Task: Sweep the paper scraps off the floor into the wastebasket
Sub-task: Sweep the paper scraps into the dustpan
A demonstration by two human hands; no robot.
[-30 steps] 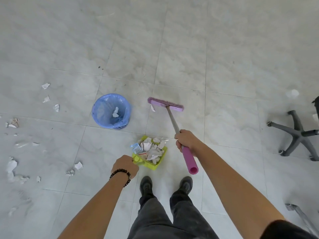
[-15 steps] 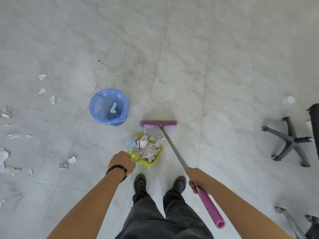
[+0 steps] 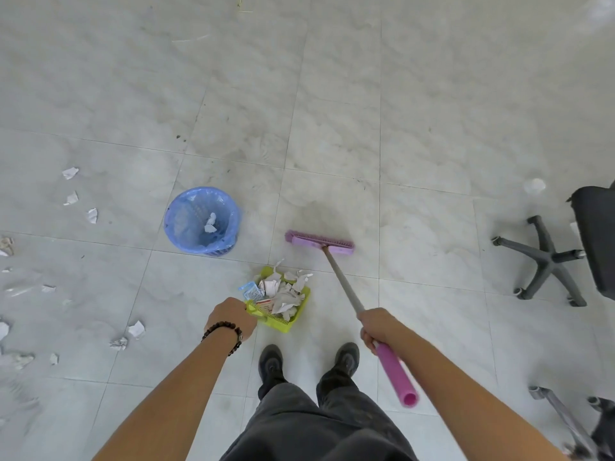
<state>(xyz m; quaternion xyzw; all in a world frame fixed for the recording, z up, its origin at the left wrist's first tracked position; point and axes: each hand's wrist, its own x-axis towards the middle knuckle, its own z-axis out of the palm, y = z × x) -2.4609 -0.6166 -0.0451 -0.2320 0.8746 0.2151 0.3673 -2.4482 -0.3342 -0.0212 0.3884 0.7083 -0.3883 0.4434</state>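
Observation:
A yellow-green dustpan [image 3: 297, 320] heaped with paper scraps [image 3: 281, 293] rests on the floor just ahead of my shoes. My left hand [image 3: 232, 317], with a bead bracelet at the wrist, grips its handle. My right hand [image 3: 379, 326] is closed around the broom's grey shaft; the pink grip sticks out behind it. The purple broom head [image 3: 319, 242] lies on the tiles beyond the dustpan, to its right. A blue wastebasket [image 3: 202, 225] with a liner stands to the left of the broom head, with a scrap or two inside.
Loose paper scraps [image 3: 136, 328] dot the floor along the left side, more at the far left [image 3: 71, 173]. A black office chair with a five-star base [image 3: 545, 261] stands at the right. Another metal leg with a castor [image 3: 559, 409] shows at the lower right.
The broom head was drawn back from the far tile to the dustpan's mouth, then shifted right, away from it. My left hand has kept its hold on the dustpan.

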